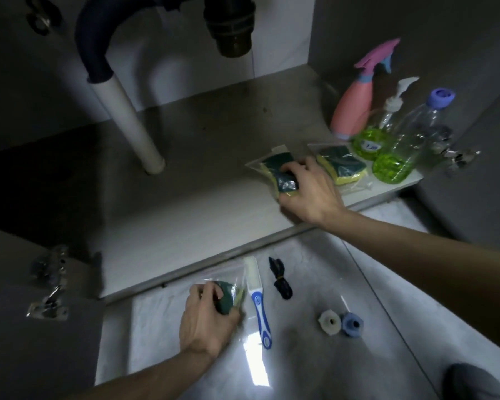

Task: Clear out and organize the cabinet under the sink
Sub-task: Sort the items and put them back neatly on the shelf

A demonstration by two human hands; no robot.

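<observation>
Your right hand (308, 194), a bit right of center in the frame, has its fingers curled over a bagged sponge pack (279, 176) lying on the cabinet floor (185, 183), green scrub side up with yellow showing underneath. Your left hand (207, 321), lower center, is gripping another sponge pack (228, 295) that's down on the tiled floor (329, 356) just outside the cabinet edge. You can see the clear wrapper sticking out past your fingers.

So that's three sponge packs total: one in each hand, plus a third pack (341, 164) sitting just right of your right hand, apart from it.

Right behind that third pack, toward the right side of the frame, there are three bottles bunched up close: a pink spray bottle (351, 111) with a pink trigger, a clear pump bottle (370, 140) with green liquid at the bottom, and a clear bottle with a purple cap (407, 140), also with green liquid.

On the tiles at the bottom of the frame, just right of your left hand, lies one blue-and-white brush (259, 307), then one small black bundle (280, 280) tied in the middle. Further right are two plastic fittings touching each other, a white one (329, 321) and a blue one (352, 324).

Upper left of the frame: a white drain pipe (130, 125) runs down to the cabinet floor, with dark plumbing above.
</observation>
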